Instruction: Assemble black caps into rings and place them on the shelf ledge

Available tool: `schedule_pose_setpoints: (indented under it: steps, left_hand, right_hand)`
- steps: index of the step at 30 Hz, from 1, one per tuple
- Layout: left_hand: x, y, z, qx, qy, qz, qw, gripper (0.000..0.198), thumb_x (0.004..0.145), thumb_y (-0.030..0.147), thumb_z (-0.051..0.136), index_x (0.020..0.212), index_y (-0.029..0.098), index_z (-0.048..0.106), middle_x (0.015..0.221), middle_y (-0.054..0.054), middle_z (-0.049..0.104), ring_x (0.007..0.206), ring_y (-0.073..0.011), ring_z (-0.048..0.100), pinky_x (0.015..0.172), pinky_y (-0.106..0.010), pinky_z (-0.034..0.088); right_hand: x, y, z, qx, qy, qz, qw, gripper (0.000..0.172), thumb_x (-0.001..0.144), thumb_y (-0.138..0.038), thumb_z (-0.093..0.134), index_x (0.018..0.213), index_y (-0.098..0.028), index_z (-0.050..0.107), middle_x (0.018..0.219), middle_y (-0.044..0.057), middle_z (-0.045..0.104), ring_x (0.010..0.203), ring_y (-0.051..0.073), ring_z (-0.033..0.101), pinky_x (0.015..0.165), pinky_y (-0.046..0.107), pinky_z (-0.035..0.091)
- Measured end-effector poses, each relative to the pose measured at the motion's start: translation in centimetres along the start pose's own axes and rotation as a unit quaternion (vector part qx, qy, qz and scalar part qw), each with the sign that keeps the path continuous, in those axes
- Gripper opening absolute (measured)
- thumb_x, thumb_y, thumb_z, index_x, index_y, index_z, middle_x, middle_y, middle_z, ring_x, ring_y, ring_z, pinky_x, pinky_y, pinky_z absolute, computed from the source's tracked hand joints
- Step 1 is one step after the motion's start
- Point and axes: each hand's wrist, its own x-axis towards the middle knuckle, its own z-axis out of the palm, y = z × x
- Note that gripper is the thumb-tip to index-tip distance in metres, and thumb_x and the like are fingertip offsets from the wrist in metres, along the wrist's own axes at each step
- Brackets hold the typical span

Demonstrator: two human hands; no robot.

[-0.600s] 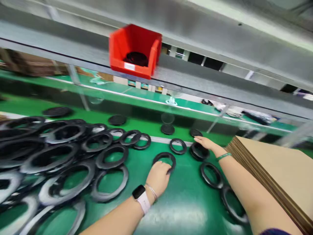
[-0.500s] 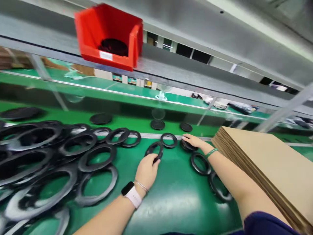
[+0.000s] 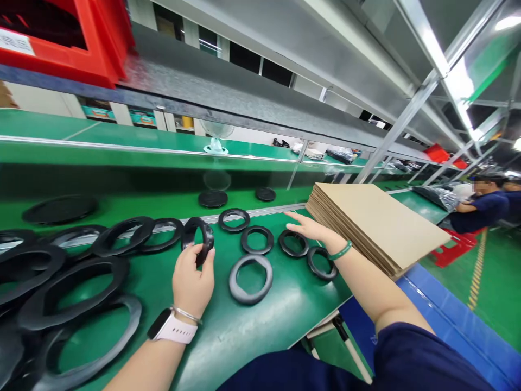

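Black rubber ring [image 3: 198, 240], seemingly light and springy, best taken by its rim, stands on edge above the green table [image 3: 248, 339], pinched in the curled left hand [image 3: 192, 283]; right hand [image 3: 312, 230] open wide, empty, just beside a flat ring [image 3: 293, 243].

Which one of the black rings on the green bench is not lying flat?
The ring gripped in the left hand, held up on edge; the others lie flat on the bench.
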Motion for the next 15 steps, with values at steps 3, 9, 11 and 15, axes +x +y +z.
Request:
schedule_pose_setpoints:
  steps: [3,9,11,15]
  left_hand:
    - [-0.4,0.2,0.2,-0.004,0.003,0.035,0.999,0.023,0.095,0.037,0.055,0.102,0.017,0.064,0.1,-0.012,0.07,0.113,-0.0323,0.062,0.1,-0.047,0.048]
    - [-0.8,1.2,0.5,-0.023,0.002,0.088,0.996,0.014,0.096,0.03,0.055,0.101,0.02,0.062,0.094,-0.008,0.07,0.1,-0.0268,0.065,0.108,-0.048,0.045]
    - [-0.8,1.4,0.3,-0.023,0.0,0.099,0.995,0.012,0.096,0.029,0.055,0.101,0.02,0.062,0.093,-0.007,0.07,0.097,-0.0261,0.066,0.109,-0.049,0.044]
    - [-0.6,1.9,-0.4,-0.013,0.003,0.115,0.993,0.01,0.096,0.027,0.056,0.101,0.02,0.061,0.091,-0.006,0.07,0.094,-0.0251,0.067,0.11,-0.05,0.044]
  right_hand:
    - [-5.9,2.7,-0.4,-0.036,0.007,0.045,0.998,0.092,0.085,-0.073,0.06,0.158,-0.029,0.028,0.165,0.006,0.02,0.153,0.03,0.018,0.126,0.053,0.018]
    - [-11.5,3.4,4.2,-0.106,0.011,0.083,0.991,0.079,0.086,-0.073,0.059,0.152,-0.036,0.039,0.164,0.005,0.024,0.153,0.034,0.014,0.123,0.061,0.015]
    - [-11.1,2.0,5.9,-0.119,0.018,0.083,0.989,0.075,0.088,-0.072,0.057,0.152,-0.038,0.04,0.164,0.005,0.024,0.154,0.032,0.013,0.123,0.06,0.015]
    - [-9.1,-2.1,9.1,-0.155,0.008,0.08,0.985,0.08,0.089,-0.073,0.055,0.155,-0.033,0.035,0.166,0.01,0.015,0.155,0.03,0.008,0.124,0.056,0.016]
